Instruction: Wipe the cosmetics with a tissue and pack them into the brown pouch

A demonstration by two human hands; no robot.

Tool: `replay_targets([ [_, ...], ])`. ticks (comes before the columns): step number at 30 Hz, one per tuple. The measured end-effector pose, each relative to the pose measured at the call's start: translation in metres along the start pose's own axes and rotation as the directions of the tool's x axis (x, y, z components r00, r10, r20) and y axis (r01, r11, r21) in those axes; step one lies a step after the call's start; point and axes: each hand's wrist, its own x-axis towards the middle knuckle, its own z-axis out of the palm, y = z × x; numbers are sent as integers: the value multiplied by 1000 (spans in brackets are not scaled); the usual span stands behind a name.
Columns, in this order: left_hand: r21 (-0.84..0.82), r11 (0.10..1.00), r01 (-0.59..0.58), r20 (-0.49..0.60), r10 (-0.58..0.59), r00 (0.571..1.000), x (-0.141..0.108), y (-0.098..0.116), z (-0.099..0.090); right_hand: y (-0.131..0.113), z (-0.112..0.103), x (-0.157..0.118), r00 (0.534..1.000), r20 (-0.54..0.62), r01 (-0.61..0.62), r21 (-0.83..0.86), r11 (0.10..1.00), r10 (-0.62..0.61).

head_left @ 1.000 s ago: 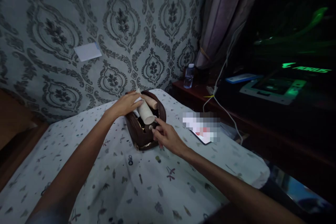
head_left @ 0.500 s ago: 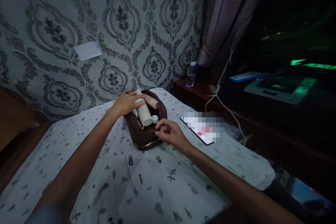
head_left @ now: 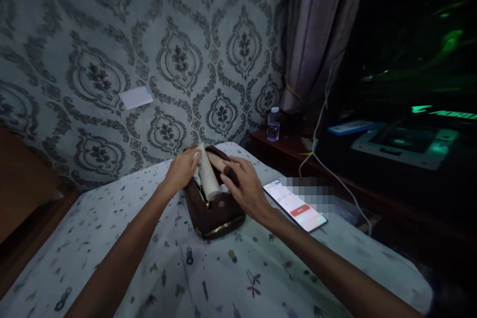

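A brown zippered pouch [head_left: 219, 216] lies unzipped on the patterned cloth. A white squeeze tube [head_left: 208, 176] rests tilted in its opening, its upper end poking out at the far side. Beside that tube is a beige tube [head_left: 216, 161], partly hidden by the pouch wall and my right fingers. My left hand [head_left: 182, 171] is at the pouch's left side, its fingers closed against the upper part of the white tube. My right hand [head_left: 248, 189] is bent over the pouch's right rim, thumb and fingers gripping the brown material. Deeper contents are mostly hidden.
A lit phone [head_left: 294, 206] lies right of the pouch. Behind it, a water bottle [head_left: 273, 124] stands on a dark red ledge [head_left: 261, 139]. A white cable [head_left: 316, 144] hangs at the right. Patterned wallpaper [head_left: 179, 59] rises behind, and a brown box [head_left: 26, 184] sits at the left.
My right hand has moved from the pouch's front edge up to its right rim. My left hand has drawn back from across the white tube to its left side. The view has tilted up slightly.
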Motion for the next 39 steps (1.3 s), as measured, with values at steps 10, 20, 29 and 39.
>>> replay_targets([
  [10,-291,952,89,-5,-94,996,34,-55,10,-7,26,102,826,559,175,-379,909,75],
  [20,-70,996,-53,342,73,937,53,-57,22,7,43,124,681,718,251,-411,876,142],
  [29,68,997,-19,368,-8,930,53,-47,25,-11,32,110,668,731,239,-388,890,139],
  [39,-279,952,126,134,-91,987,53,-65,41,-15,30,90,705,699,230,-382,895,118],
])
